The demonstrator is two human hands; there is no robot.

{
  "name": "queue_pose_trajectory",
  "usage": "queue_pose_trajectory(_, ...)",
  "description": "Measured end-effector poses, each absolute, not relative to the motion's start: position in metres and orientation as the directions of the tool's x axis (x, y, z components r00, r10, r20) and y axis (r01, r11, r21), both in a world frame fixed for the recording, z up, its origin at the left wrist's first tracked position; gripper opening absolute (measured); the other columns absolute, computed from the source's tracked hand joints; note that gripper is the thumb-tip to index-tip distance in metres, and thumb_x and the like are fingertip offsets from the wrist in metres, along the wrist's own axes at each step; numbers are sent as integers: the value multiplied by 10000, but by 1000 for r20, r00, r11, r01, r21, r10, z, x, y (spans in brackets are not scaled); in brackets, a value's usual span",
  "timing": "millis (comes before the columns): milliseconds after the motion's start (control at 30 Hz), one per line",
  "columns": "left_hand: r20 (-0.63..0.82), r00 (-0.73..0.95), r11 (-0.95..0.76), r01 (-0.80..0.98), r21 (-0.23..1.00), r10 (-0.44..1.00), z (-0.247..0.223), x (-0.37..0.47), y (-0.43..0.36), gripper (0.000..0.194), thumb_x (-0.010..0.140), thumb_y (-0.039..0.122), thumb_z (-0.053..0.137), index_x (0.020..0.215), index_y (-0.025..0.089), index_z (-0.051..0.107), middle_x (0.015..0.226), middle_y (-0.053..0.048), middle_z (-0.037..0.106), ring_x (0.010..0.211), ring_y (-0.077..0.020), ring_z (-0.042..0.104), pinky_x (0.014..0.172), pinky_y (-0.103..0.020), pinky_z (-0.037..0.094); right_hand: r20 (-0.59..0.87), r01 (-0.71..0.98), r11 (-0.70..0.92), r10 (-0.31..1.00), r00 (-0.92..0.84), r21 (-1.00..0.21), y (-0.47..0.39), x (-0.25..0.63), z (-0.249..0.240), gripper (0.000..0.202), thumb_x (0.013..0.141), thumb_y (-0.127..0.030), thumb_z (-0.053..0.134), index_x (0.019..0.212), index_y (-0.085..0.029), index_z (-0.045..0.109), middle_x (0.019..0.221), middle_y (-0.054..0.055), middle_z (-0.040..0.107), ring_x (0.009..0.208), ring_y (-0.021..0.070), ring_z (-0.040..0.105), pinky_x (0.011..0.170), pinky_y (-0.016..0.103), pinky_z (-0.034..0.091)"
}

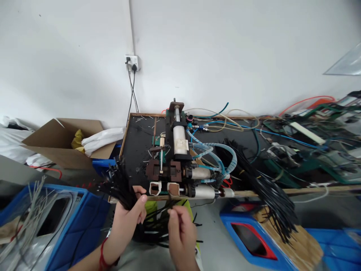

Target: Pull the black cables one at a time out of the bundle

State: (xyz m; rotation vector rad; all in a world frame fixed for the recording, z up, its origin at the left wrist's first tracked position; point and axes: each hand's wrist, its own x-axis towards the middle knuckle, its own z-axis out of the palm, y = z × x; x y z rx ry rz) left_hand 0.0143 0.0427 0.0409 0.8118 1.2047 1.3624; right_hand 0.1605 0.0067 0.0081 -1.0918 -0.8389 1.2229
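Note:
My left hand (pixel 126 220) is closed around a bundle of black wires (pixel 122 188), whose cut ends fan out above the fist. With thumb and forefinger pressed together, my right hand (pixel 182 233) pinches what looks like one thin black wire (pixel 170 205), partly hidden by the fingers. It is just in front of the bench-mounted pneumatic machine (pixel 180 139). Two square jaw-like openings wrapped in white (pixel 173 189) face me at the machine's front edge, just above the right fingertips. More black wires (pixel 158 229) lie below and between my hands, over something yellow-green.
The black bench top (pixel 138 143) carries scattered clippings and air hoses (pixel 228 154). A thick black wire bundle (pixel 270 188) hangs off its front edge at right. Blue bins (pixel 84 226) stand lower left, a cardboard box (pixel 59 154) behind. Another blue bin (pixel 239 233) sits lower right.

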Motion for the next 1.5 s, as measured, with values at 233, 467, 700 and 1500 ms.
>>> queue_pose_trajectory(233, -317, -93, 241, -463, 853, 944, 44, 22, 44, 384, 781, 451, 854, 752, 187, 576, 424, 114, 402, 361, -49, 312, 381, -170, 271, 265, 253, 294, 954, -144, -922, 8, 161, 5, 148, 1009, -227, 578, 967, -268, 713, 798, 44, 703, 720, 213, 593, 696, 331, 397)
queue_pose_trajectory(467, -439, -67, 321, -585, 744, 896, 48, 15, 46, 353, 812, 366, 795, 668, 194, 523, 444, 108, 357, 388, -59, 308, 395, -174, 273, 178, 200, 259, 921, -348, -945, 15, 168, 14, 153, 1011, -258, 601, 897, -243, 702, 751, 10, 676, 695, 176, 571, 664, 288, 376)
queue_pose_trajectory(700, -366, -130, 227, -584, 780, 921, 61, 11, 54, 353, 893, 512, 731, 941, 168, 671, 494, 101, 382, 415, -79, 303, 421, -208, 321, -38, -401, -130, 973, -229, -907, 8, 156, 2, 514, 1015, -521, 549, 596, -224, 517, 406, -91, 362, 377, 93, 279, 466, 271, 220)
queue_pose_trajectory(1500, -235, -114, 124, -591, 797, 965, 52, 21, 50, 345, 837, 517, 750, 920, 206, 627, 469, 90, 466, 320, -73, 335, 349, -196, 288, -241, -904, -350, 925, -292, -247, 27, 130, 6, 341, 948, -389, 701, 673, -199, 636, 335, -129, 313, 334, 81, 169, 446, 232, 275)
